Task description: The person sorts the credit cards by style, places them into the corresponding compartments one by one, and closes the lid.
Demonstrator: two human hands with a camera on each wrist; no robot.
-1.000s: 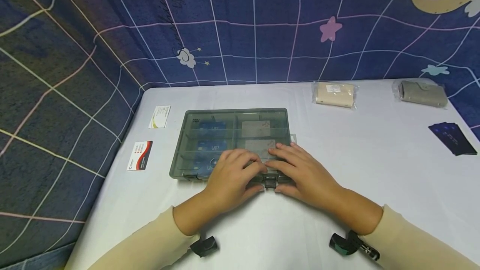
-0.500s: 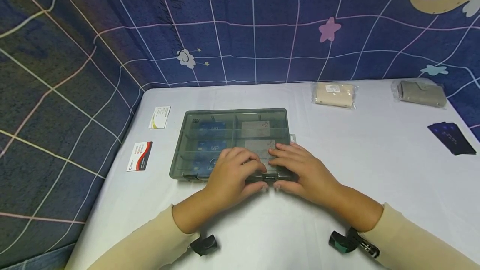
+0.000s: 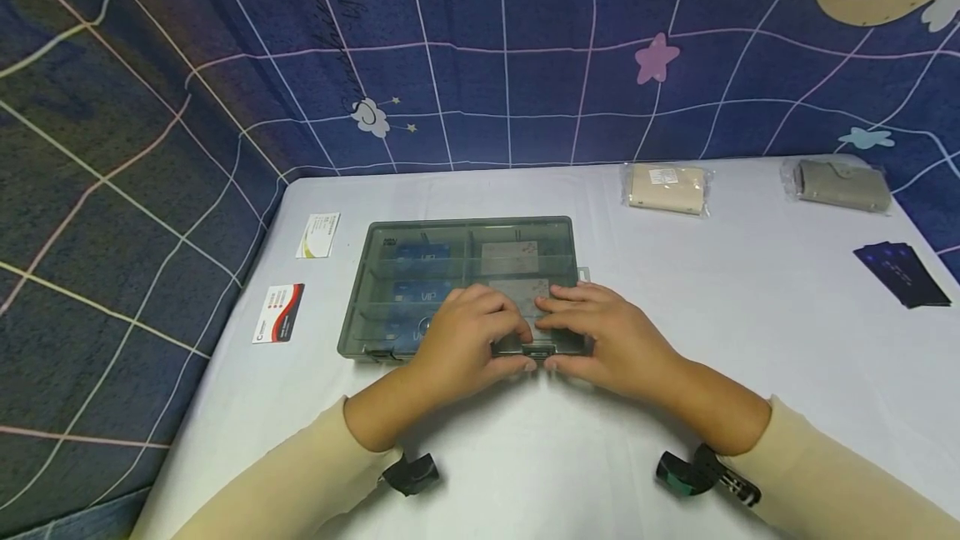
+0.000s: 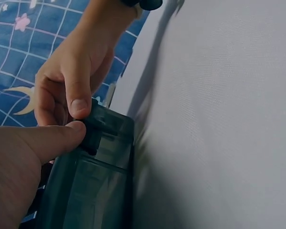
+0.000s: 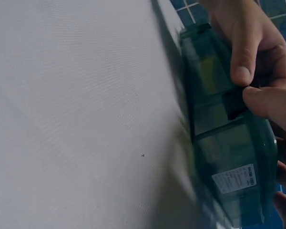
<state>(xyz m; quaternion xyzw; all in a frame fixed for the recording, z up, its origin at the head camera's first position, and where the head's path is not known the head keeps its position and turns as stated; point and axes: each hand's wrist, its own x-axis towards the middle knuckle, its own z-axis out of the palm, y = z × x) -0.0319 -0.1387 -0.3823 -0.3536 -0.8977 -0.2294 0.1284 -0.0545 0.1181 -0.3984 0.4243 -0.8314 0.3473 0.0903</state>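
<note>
A smoky translucent storage box (image 3: 420, 273) lies closed on the white table (image 3: 750, 357), with blue VIP cards and grey cards in its compartments. My left hand (image 3: 487, 340) and right hand (image 3: 577, 344) both grip its near edge, fingers on the lid and thumbs on the front. The two thumb tips meet at the small dark latch (image 3: 538, 350). In the left wrist view my left thumb (image 4: 52, 140) presses that latch (image 4: 90, 138) beside the right thumb (image 4: 78, 98). The right wrist view shows both thumbs pinching the latch (image 5: 233, 102) against the box (image 5: 224, 143).
Two business cards (image 3: 318, 234) (image 3: 279, 312) lie left of the box. A beige wrapped wallet (image 3: 666, 188) and a grey one (image 3: 838, 184) sit at the far edge, with dark blue cards (image 3: 903, 275) at the right. A blue patterned cloth (image 3: 487, 48) backs the table.
The latch hung down off the front edge a second ago; it now sits flush against the box. Both thumbs have pushed in toward it and the hands moved slightly forward.
</note>
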